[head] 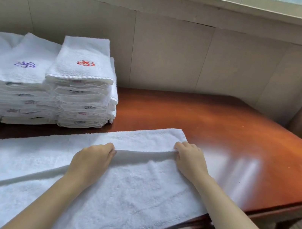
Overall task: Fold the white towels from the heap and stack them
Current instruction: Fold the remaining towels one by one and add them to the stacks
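Mid-fold: L hand (pixel 95 157) & R hand (pixel 191 157) each have fingers clamped on towel's (pixel 134 187) raised edge; towel lies flat on table (pixel 223 130) under them. Next, prob.: carry edge to far hem, align, smooth. Stacks (pixel 83 83) beyond-left of fingers. Logos: red, purple flower. Tags unreadable.

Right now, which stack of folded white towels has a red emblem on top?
The taller right-hand white towel stack; the lower stack beside it shows a purple emblem.
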`<action>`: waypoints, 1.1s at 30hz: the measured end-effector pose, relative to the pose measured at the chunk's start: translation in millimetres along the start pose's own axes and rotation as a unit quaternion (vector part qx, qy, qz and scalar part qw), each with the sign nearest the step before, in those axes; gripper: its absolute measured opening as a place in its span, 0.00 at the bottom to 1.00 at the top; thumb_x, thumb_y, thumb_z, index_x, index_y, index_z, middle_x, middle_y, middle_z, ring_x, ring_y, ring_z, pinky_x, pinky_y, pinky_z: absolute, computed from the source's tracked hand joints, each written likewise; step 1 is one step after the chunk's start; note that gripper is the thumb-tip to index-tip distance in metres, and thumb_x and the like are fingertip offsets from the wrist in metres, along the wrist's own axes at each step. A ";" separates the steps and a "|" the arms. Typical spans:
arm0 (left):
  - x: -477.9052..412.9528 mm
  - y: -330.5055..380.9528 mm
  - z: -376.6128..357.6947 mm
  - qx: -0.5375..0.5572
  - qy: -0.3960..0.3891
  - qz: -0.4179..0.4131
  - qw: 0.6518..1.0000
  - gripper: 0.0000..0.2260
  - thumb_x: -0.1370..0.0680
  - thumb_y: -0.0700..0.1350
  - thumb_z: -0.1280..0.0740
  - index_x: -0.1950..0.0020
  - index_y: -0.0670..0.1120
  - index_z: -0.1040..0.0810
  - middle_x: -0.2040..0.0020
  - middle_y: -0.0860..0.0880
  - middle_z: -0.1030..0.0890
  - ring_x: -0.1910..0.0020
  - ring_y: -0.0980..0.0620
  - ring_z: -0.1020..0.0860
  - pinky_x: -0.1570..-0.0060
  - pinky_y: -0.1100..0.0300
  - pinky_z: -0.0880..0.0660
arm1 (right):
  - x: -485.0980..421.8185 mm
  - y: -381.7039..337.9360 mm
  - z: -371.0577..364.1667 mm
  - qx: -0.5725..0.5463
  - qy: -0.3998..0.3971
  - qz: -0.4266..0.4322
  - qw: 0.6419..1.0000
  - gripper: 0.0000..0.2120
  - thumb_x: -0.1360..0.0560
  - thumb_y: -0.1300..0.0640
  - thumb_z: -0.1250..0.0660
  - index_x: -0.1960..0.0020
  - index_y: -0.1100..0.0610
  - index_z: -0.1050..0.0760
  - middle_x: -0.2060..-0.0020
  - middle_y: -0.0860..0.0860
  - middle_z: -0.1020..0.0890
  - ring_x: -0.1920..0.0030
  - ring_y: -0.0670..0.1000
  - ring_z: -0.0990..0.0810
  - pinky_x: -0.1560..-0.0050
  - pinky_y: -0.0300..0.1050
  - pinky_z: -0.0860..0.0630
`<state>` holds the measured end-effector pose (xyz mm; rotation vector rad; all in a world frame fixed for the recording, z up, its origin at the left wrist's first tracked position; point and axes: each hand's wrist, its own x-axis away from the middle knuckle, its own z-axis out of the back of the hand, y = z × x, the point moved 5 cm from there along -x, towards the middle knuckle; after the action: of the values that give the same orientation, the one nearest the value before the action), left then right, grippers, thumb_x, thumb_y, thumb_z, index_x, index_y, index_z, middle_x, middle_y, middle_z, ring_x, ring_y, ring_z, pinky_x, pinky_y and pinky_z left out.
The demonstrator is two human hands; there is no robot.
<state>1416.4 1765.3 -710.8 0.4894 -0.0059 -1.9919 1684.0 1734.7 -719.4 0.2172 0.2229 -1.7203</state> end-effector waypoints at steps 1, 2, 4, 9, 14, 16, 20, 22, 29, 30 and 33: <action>1.8 1.0 -0.2 0.004 -0.008 -0.006 1.000 0.11 0.17 0.51 0.46 0.48 0.49 0.26 0.59 0.53 0.23 0.59 0.48 0.25 0.62 0.57 0.32 | -0.6 -0.4 1.7 0.020 0.006 -0.005 1.000 0.11 0.24 0.61 0.45 0.46 0.53 0.28 0.49 0.49 0.22 0.47 0.55 0.26 0.44 0.46 0.36; 3.4 1.7 -0.3 0.008 -0.016 -0.012 1.000 0.11 0.18 0.50 0.46 0.48 0.49 0.26 0.57 0.53 0.23 0.57 0.49 0.24 0.62 0.57 0.32 | -0.8 -0.5 4.2 0.037 0.010 -0.012 0.999 0.10 0.26 0.63 0.44 0.49 0.53 0.28 0.52 0.49 0.22 0.49 0.55 0.25 0.44 0.46 0.37; 6.2 1.8 0.3 0.017 -0.030 -0.021 0.999 0.10 0.18 0.50 0.45 0.48 0.50 0.25 0.55 0.54 0.23 0.56 0.51 0.25 0.60 0.58 0.31 | -1.1 -0.6 8.8 0.059 0.021 -0.031 0.998 0.10 0.29 0.64 0.43 0.52 0.53 0.28 0.56 0.50 0.21 0.52 0.55 0.24 0.43 0.44 0.40; 10.3 -2.2 1.3 0.039 -0.050 -0.052 0.997 0.08 0.19 0.50 0.42 0.45 0.53 0.25 0.50 0.57 0.24 0.52 0.55 0.26 0.57 0.61 0.30 | -1.5 1.0 10.7 0.077 0.005 -0.056 0.995 0.12 0.30 0.64 0.42 0.51 0.56 0.24 0.53 0.51 0.20 0.49 0.55 0.25 0.35 0.46 0.43; 9.9 -5.1 3.5 0.072 -0.059 -0.055 0.994 0.10 0.19 0.54 0.43 0.48 0.54 0.23 0.47 0.60 0.25 0.49 0.59 0.27 0.55 0.63 0.31 | -5.0 -5.5 18.2 0.112 -0.018 -0.068 0.991 0.09 0.29 0.66 0.41 0.58 0.54 0.27 0.57 0.52 0.23 0.55 0.54 0.28 0.41 0.47 0.38; 5.9 -7.1 6.4 0.072 -0.039 -0.041 0.996 0.11 0.18 0.53 0.43 0.45 0.52 0.23 0.44 0.58 0.24 0.46 0.57 0.26 0.52 0.61 0.30 | -8.0 -11.5 20.4 0.102 -0.015 -0.069 0.992 0.08 0.31 0.66 0.41 0.59 0.55 0.27 0.58 0.52 0.25 0.57 0.54 0.32 0.46 0.46 0.38; -5.0 -27.6 12.5 0.064 0.005 0.056 0.996 0.17 0.18 0.52 0.44 0.32 0.47 0.28 0.32 0.51 0.29 0.33 0.51 0.30 0.38 0.54 0.32 | -20.5 -42.1 13.3 -0.019 0.000 -0.022 1.000 0.14 0.26 0.65 0.43 0.44 0.60 0.25 0.45 0.54 0.24 0.43 0.56 0.28 0.46 0.46 0.32; -8.4 -42.8 11.6 0.023 -0.012 0.098 0.995 0.22 0.18 0.53 0.46 0.27 0.46 0.35 0.26 0.47 0.35 0.26 0.50 0.39 0.29 0.51 0.40 | -28.1 -67.4 8.6 -0.092 0.007 0.029 0.995 0.16 0.21 0.61 0.44 0.35 0.59 0.28 0.35 0.56 0.28 0.33 0.55 0.33 0.36 0.47 0.35; 4.9 -76.0 -8.3 -0.055 -0.134 0.140 0.980 0.28 0.20 0.63 0.53 0.22 0.56 0.50 0.21 0.47 0.50 0.22 0.50 0.51 0.26 0.48 0.52 | -44.6 -94.2 -32.9 -0.121 -0.154 0.041 0.980 0.23 0.18 0.44 0.54 0.25 0.47 0.43 0.23 0.51 0.47 0.23 0.52 0.50 0.26 0.59 0.55; 5.4 -75.8 -8.2 -0.057 -0.130 0.136 0.981 0.28 0.20 0.63 0.54 0.22 0.56 0.50 0.21 0.48 0.50 0.22 0.50 0.52 0.26 0.48 0.52 | -48.8 -79.7 -32.9 -0.121 -0.150 0.006 0.981 0.23 0.18 0.45 0.55 0.25 0.47 0.43 0.23 0.51 0.47 0.24 0.52 0.50 0.27 0.59 0.54; 7.8 -75.7 -7.3 -0.060 -0.129 0.121 0.982 0.27 0.20 0.62 0.54 0.22 0.56 0.51 0.21 0.48 0.51 0.22 0.51 0.53 0.26 0.49 0.53 | -53.3 -32.5 -33.4 -0.099 -0.145 -0.095 0.980 0.24 0.18 0.45 0.56 0.23 0.48 0.47 0.23 0.50 0.49 0.23 0.51 0.52 0.26 0.59 0.55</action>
<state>1350.8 1795.1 -736.4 0.1423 -0.1000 -1.7915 1660.9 1799.4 -736.4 -0.2073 0.2029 -1.8813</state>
